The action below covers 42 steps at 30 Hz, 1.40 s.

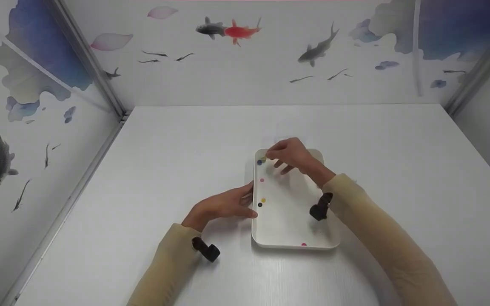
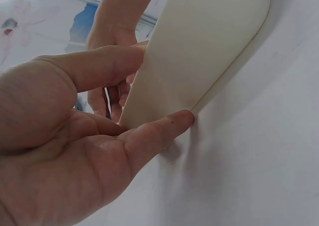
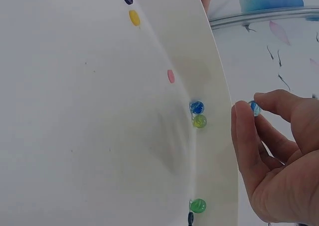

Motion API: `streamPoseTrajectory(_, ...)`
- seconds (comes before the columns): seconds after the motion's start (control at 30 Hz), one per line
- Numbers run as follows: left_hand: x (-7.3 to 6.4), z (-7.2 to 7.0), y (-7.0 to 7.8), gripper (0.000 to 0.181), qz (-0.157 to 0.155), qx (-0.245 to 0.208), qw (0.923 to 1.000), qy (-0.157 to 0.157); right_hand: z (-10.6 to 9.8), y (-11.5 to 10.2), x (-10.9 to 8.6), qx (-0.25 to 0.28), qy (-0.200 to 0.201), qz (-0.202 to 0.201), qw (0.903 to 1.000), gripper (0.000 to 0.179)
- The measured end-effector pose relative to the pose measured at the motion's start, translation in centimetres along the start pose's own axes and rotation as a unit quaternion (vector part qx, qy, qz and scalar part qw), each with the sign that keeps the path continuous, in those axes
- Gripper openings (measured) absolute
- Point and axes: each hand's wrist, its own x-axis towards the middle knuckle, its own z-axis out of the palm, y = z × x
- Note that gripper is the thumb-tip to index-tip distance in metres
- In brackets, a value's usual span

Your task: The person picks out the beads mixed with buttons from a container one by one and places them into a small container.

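White tray (image 1: pixel 285 223): oblong, round-cornered; left hand (image 1: pixel 223 205) touching its left side.
Held marble (image 3: pixel 255 108): clear with blue swirl, pinched by the right hand (image 1: pixel 294 154).
Blue marble (image 3: pixel 197 107), yellow-green marble (image 3: pixel 200 121): together, far left corner.
Green marble (image 3: pixel 198 205): far wall, dark button (image 3: pixel 191 218) beside it.
Yellow button (image 1: pixel 263 200), black button (image 1: pixel 260 205): close together, left wall.
Pink button (image 1: pixel 262 180): farther along that wall.

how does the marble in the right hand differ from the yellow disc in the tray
The marble is blue with pale streaks; the yellow disc is plain yellow. The marble looks ball-shaped, the yellow disc flat. The right hand pinches the marble, while the yellow disc lies in the tray. Both are small beside the tray.
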Motion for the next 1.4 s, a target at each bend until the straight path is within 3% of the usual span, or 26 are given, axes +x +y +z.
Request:
streamPoseTrajectory(0.53,-0.2,0.3,0.3,0.099,-0.036,0.021,0.9989,0.022,-1.9,-0.2,0.5,0.0,0.055,-0.01,0.9985,0.033)
streamPoseTrajectory(0.8,-0.2,0.3,0.2,0.099,-0.025,0.017,0.9994,0.019,-3.1,-0.6,0.7,-0.001,0.059,-0.024,0.998,0.031)
streamPoseTrajectory(1.07,-0.1,-0.1,0.2,0.099,0.01,-0.008,0.9999,-0.001,-3.9,-0.3,1.0,0.022,0.074,-0.05,0.9958,0.032)
streamPoseTrajectory(1.4,-0.2,0.0,0.0,0.101,0.003,-0.012,0.9999,0.0,-4.9,0.4,1.4,0.028,0.099,-0.034,0.9941,0.03)
